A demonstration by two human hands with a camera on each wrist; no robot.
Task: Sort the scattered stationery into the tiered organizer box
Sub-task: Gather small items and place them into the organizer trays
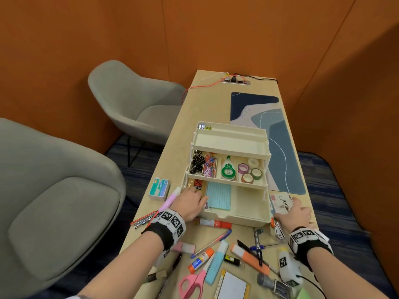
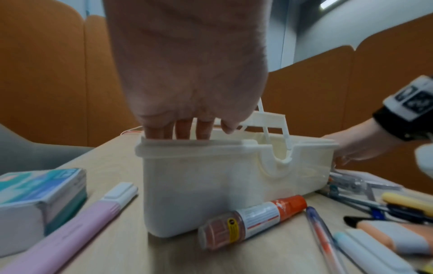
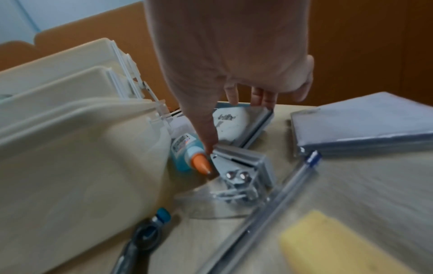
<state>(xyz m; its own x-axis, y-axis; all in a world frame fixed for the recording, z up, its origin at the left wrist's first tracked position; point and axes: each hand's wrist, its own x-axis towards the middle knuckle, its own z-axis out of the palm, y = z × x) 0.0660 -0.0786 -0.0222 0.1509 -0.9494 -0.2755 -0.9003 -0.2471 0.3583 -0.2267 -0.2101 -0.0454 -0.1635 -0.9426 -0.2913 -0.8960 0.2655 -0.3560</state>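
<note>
The cream tiered organizer (image 1: 248, 214) stands open on the table, its middle tier holding clips, a correction tape (image 1: 227, 170) and tape rolls. My left hand (image 1: 195, 197) reaches into the bottom left compartment beside blue index cards (image 1: 218, 196). In the left wrist view its straight fingers (image 2: 182, 129) dip behind the organizer's rim (image 2: 199, 146), tips hidden. My right hand (image 1: 293, 207) grips a white Artline box (image 1: 281, 203) right of the organizer. There, fingers (image 3: 262, 98) hook the box's (image 3: 234, 129) far edge and the thumb presses the near side.
Loose items crowd the near table: a red glue stick (image 1: 213, 223), pink marker (image 1: 170, 200), staples box (image 1: 159, 189), pink scissors (image 1: 194, 283), pens and highlighters. A blue glue bottle (image 3: 187, 153) and staple remover (image 3: 236, 172) lie under my right thumb. Grey chairs (image 1: 133, 104) stand left.
</note>
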